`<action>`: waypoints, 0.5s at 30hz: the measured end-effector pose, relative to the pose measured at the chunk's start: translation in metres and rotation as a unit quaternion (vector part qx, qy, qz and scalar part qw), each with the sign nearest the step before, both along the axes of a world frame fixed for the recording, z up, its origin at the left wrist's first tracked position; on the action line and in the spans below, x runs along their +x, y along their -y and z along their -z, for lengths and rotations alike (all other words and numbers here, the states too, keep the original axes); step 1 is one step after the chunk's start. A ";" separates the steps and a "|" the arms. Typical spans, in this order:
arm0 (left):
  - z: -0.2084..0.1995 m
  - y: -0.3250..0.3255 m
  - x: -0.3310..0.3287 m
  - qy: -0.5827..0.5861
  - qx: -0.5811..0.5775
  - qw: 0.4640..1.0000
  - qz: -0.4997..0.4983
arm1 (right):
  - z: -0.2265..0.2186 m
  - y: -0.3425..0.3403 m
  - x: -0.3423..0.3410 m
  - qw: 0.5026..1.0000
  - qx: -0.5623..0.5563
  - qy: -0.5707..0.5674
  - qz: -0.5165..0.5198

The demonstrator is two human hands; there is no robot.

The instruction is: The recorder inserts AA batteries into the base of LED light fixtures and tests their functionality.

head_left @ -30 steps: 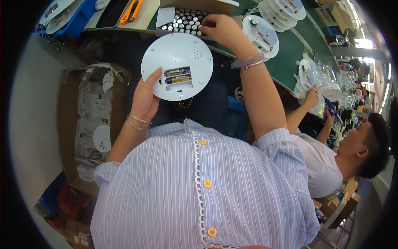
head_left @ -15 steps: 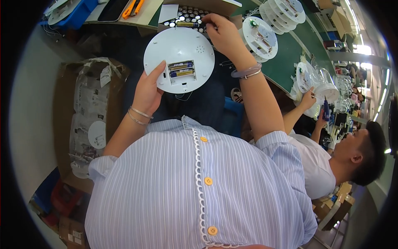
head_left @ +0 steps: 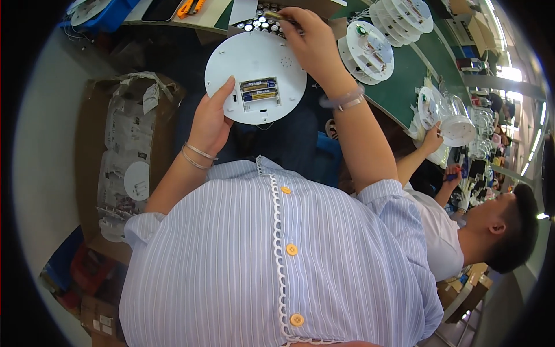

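My left hand [head_left: 213,115] grips a round white plastic housing [head_left: 248,58] by its lower left edge, thumb on top. In the housing's open battery compartment [head_left: 270,106] lie two batteries [head_left: 259,91], side by side, with bare room below them. Above the housing's upper right edge, my right hand [head_left: 313,41] pinches a gold-and-dark battery [head_left: 276,16] between thumb and fingers. Just behind that hand stands a cardboard box [head_left: 245,10] with many upright batteries in it, partly hidden by my fingers.
Stacked white discs with wiring [head_left: 370,52] stand on the green table [head_left: 399,101] at right. Further right, a co-worker's hand [head_left: 432,139] holds a white round part. An orange cutter [head_left: 189,8] lies at the back left. A carton [head_left: 92,168] with plastic-wrapped parts stands at left.
My right hand has lifted a battery from the box and turned it. The housing in my left hand has shifted slightly right and up.
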State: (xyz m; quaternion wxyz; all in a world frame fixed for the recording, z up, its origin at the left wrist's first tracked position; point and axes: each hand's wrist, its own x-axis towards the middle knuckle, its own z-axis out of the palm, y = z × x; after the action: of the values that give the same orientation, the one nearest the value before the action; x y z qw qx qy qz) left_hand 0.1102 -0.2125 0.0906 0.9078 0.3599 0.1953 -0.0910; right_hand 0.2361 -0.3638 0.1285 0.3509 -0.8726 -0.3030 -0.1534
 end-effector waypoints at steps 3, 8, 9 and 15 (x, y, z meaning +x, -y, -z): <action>-0.005 -0.001 -0.002 -0.005 -0.008 1.000 0.001 | -0.013 0.011 -0.033 0.996 0.063 -0.052 -0.034; -0.004 0.005 0.001 0.030 -0.012 0.999 -0.015 | -0.021 0.028 -0.093 0.976 0.083 -0.195 -0.052; -0.005 0.007 0.002 0.040 -0.010 0.999 -0.017 | -0.019 0.029 -0.095 0.976 0.084 -0.196 -0.049; -0.008 0.014 0.000 0.067 -0.003 0.997 -0.044 | -0.017 0.026 -0.105 0.997 -0.081 -0.002 -0.004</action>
State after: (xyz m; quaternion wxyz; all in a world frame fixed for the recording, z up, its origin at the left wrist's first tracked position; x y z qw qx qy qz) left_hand 0.1104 -0.2268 0.0989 0.9231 0.3535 0.1490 -0.0276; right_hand 0.1315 -0.3897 0.1456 0.2803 -0.8972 -0.3172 -0.1256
